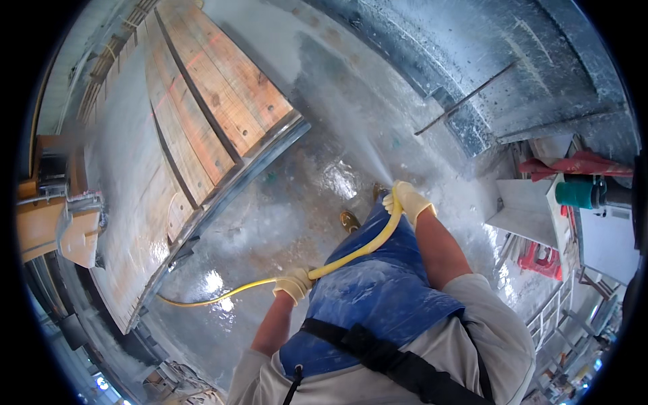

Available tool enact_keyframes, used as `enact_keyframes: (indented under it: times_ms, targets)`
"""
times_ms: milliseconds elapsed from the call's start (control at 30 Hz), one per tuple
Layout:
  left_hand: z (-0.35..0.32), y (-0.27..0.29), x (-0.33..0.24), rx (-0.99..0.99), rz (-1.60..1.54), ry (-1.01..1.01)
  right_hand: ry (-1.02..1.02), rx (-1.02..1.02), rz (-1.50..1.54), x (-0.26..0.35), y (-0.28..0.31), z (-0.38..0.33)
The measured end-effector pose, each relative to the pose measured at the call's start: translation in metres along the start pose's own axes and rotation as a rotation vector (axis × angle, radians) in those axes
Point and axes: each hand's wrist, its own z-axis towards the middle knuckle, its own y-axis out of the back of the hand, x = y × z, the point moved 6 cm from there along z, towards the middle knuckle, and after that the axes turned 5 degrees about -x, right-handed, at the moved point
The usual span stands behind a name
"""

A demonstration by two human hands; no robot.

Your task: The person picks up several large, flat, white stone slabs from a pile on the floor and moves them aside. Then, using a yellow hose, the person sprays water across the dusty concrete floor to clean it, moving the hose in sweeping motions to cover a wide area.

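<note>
A yellow hose (361, 251) runs across the front of my blue apron (378, 283). Near the hose's far end, my right hand (410, 200), in a pale yellow glove, is closed round it, and a spray of water (368, 148) shoots forward from there over the wet floor. My left hand (294, 284), gloved alike, grips the hose farther back, at my left side. From that hand the hose trails left towards the plank-topped table. The nozzle itself is mostly hidden by the right glove.
On the left stands a large table topped with wooden planks (223, 94) and a grey slab (128, 196). A thin rod (466, 106) leans by the grey wall at upper right. A green cylinder (577, 194) and red plastic object (542, 260) lie right. My boot (349, 221) is on the wet floor (270, 236).
</note>
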Motion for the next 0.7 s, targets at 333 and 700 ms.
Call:
enact_keyframes:
  times_ms: [333, 700]
  targets:
    - [0.066, 0.031, -0.018, 0.012, -0.058, 0.097, -0.002, 0.196, -0.07, 0.101, -0.034, 0.059]
    - [0.12, 0.074, -0.055, 0.049, -0.026, 0.222, -0.072, 0.272, -0.161, 0.171, -0.045, 0.131]
